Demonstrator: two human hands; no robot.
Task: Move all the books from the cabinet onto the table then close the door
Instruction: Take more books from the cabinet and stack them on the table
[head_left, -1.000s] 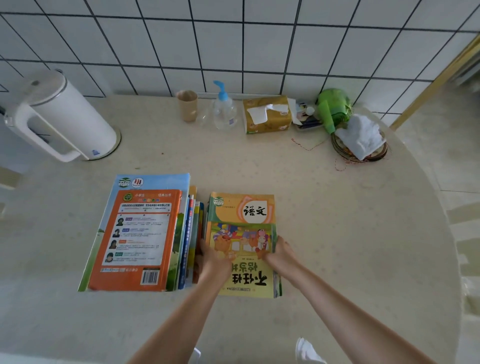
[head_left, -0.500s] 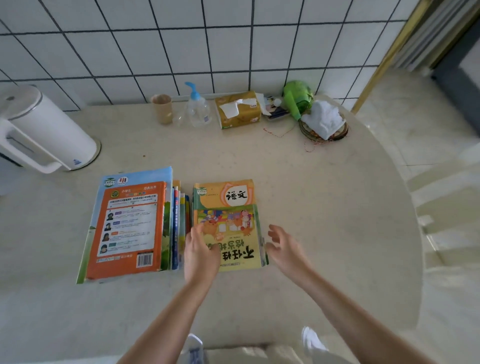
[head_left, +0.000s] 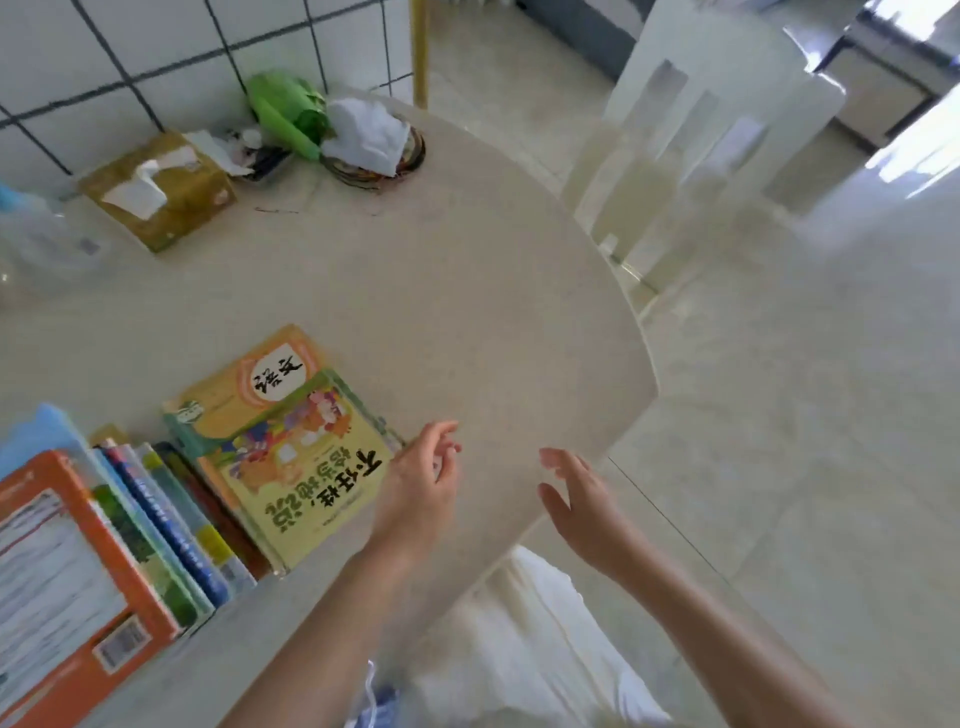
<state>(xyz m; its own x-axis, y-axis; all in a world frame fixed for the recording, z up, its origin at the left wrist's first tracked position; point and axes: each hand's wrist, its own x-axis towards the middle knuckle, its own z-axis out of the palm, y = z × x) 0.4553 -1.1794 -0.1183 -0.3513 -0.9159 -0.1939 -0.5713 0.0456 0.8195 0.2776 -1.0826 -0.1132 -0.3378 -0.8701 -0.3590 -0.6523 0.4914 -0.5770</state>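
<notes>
On table (head_left: 467, 291), two stacks of books: yellow book (head_left: 306, 467) tops right stack, orange book (head_left: 62, 561) tops left. Left hand (head_left: 421, 483) and right hand (head_left: 582, 499) hover, grip spread, holding nothing.

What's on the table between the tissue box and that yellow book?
Nothing: the head view shows bare table between the tissue box and the yellow book.

Books (head_left: 291, 457) on table (head_left: 467, 312), chair (head_left: 696, 145) right.
</notes>
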